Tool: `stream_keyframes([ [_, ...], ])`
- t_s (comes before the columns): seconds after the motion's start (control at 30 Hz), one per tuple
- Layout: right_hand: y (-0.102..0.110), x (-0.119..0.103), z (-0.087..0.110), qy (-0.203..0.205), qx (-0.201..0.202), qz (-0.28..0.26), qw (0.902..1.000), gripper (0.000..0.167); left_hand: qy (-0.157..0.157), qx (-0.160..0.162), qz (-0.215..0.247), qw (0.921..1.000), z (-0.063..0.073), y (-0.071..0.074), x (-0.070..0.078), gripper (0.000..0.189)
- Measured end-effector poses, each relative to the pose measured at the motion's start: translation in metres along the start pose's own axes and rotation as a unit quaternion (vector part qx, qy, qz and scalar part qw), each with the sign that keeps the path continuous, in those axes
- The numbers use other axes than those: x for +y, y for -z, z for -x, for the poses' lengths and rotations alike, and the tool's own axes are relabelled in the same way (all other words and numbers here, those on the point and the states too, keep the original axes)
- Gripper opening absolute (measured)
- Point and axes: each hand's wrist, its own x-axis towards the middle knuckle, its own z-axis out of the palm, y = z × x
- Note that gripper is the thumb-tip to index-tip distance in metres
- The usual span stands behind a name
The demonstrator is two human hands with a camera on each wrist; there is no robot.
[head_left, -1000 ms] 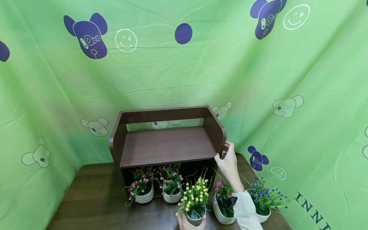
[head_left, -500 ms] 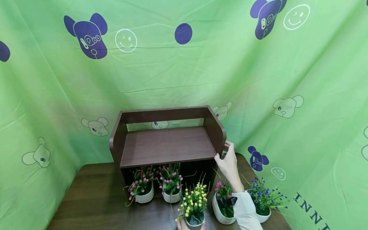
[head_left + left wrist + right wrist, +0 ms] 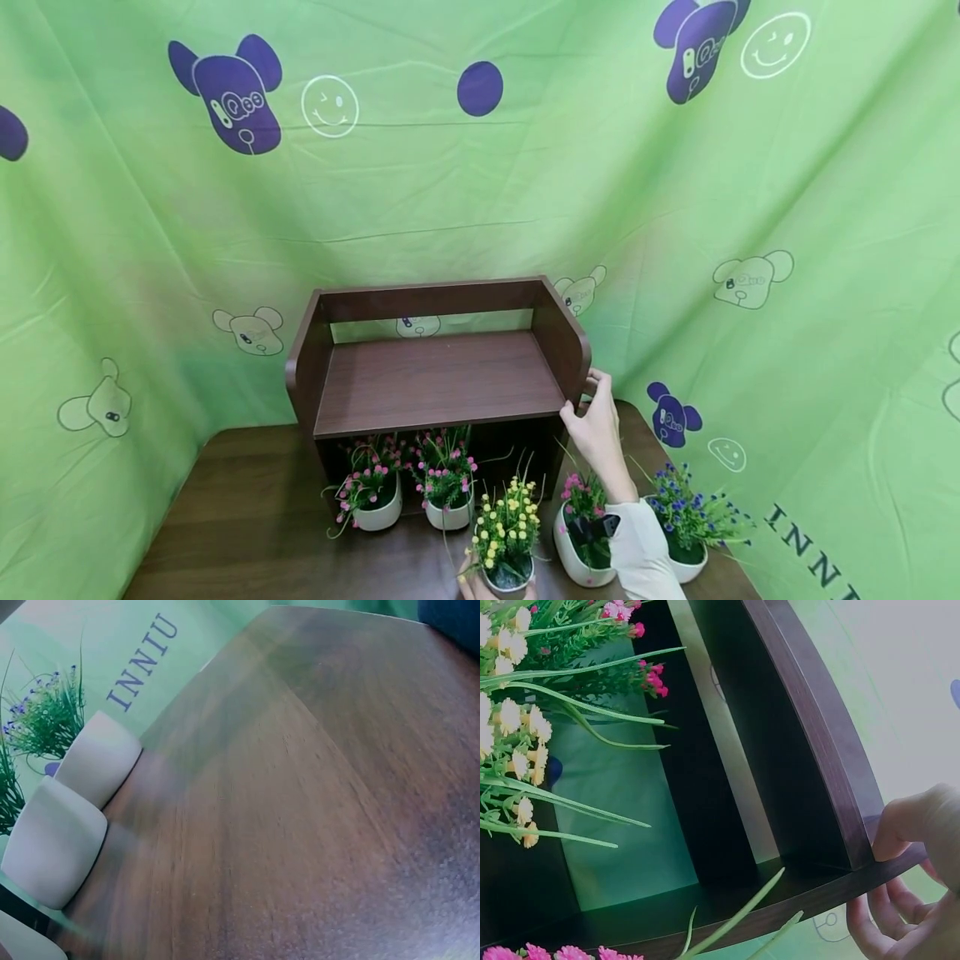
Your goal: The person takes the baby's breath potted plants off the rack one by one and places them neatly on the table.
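At the bottom of the head view, my left hand (image 3: 474,587) holds the white pot of artificial yellow flowers (image 3: 507,529) by its sides, in front of the shelf. My right hand (image 3: 597,427) grips the right side panel of the dark brown wooden shelf (image 3: 442,375). In the right wrist view, the thumb and curled fingers of the right hand (image 3: 922,862) lie on either side of that panel's edge. Two pots of pink flowers, one at left (image 3: 377,510) and one beside it (image 3: 448,510), stand in the lower compartment's front. The left hand is out of the left wrist view.
Right of the yellow flowers stands another pot of pink flowers (image 3: 576,546), partly behind the right sleeve (image 3: 645,546). Farther right is a pot of blue flowers (image 3: 686,517). All stand on the brown table (image 3: 247,517), with a green printed cloth (image 3: 450,192) behind.
The left hand and the yellow flower pot have moved slightly down in the head view, toward the person. My right hand keeps its place on the shelf's panel.
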Motion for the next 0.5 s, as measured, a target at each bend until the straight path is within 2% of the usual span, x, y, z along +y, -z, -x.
stream_keyframes([
  [0.23, 0.001, -0.001, -0.001, -0.012, -0.009, 0.000, 0.9999, 0.058, 0.030, 0.012, 0.023, 0.9992, -0.005, -0.002, 0.009, 0.080],
  [0.4, 0.001, 0.000, 0.000, -0.005, -0.001, 0.003, 1.0000, 0.057, 0.069, -0.023, 0.030, 0.9969, -0.008, 0.004, 0.017, 0.100],
  [0.5, 0.001, 0.001, 0.000, -0.003, 0.002, 0.005, 1.0000, 0.057, 0.068, -0.039, 0.030, 0.9965, -0.010, 0.008, 0.018, 0.112],
])
